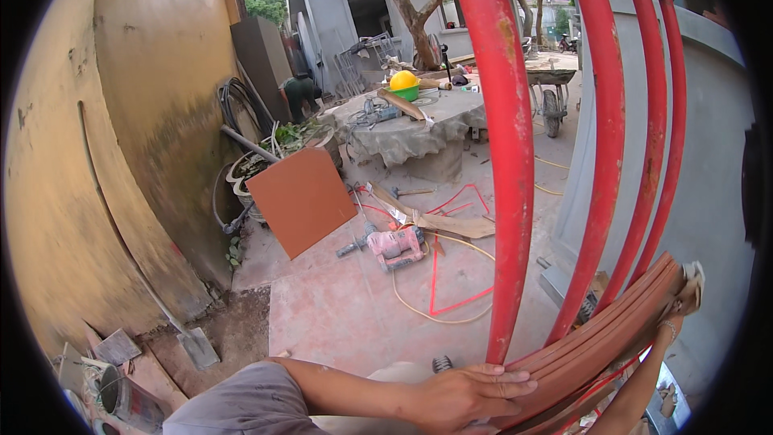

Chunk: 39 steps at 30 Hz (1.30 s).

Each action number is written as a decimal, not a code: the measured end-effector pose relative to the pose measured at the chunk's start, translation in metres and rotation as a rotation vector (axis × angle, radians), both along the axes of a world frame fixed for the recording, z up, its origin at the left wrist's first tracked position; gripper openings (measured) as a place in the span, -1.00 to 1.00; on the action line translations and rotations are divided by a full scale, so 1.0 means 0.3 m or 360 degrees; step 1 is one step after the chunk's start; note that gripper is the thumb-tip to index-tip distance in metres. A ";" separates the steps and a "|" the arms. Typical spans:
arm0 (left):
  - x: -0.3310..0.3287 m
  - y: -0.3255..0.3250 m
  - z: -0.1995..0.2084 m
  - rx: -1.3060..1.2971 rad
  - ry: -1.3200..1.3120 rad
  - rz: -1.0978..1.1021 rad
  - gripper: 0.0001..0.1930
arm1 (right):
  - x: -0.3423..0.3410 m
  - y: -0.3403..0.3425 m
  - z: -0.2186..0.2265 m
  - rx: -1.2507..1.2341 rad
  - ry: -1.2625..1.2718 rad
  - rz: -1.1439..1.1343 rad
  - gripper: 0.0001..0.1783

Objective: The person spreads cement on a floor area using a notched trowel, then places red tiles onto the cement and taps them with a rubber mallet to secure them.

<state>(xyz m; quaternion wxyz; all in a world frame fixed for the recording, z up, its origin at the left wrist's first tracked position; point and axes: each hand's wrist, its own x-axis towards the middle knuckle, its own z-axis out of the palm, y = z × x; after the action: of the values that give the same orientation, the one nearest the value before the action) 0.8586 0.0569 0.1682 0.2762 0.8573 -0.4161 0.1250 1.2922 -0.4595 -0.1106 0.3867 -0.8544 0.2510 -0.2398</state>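
Slabs (592,342), red-brown and stacked in several layers, lie at a slant in the lower right, close against the feet of the upright red bars (515,153). Across their near end rests the left hand (471,395), its fingers (509,385) extended over the top layers; whether the thumb closes underneath cannot be told. At the far, raised end is the right hand (683,302), partly hidden beside a whitish patch, so how tightly it grasps the slabs cannot be told either.

That far end sits near the grey wall (700,113), leaving little room on the right. Left of the bars the pinkish floor (338,314) is more open, ending at a straight edge beside a dirt strip (241,318) where a shovel (198,348) leans on the yellow wall (153,72). Farther out, a dusty red power tool (398,247), a looping cord (451,321) and a cardboard strip (459,227) take up floor space before the grey table (403,141). A square orange-brown board (302,201) stands tilted to their left. White labels (398,216) near the cardboard are too small to read.
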 end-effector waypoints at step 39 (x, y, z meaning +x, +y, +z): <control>-0.229 0.286 -0.384 -0.0212 0.0309 0.0452 -0.27 | -1.724 1.195 0.557 0.0437 -0.0344 0.0986 -0.07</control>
<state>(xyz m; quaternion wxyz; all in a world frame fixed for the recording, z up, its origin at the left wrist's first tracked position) 0.7899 0.1426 0.0531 0.3509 0.8952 -0.2532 0.1068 0.7750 -0.1010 0.0566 0.5766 -0.7997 -0.0326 -0.1641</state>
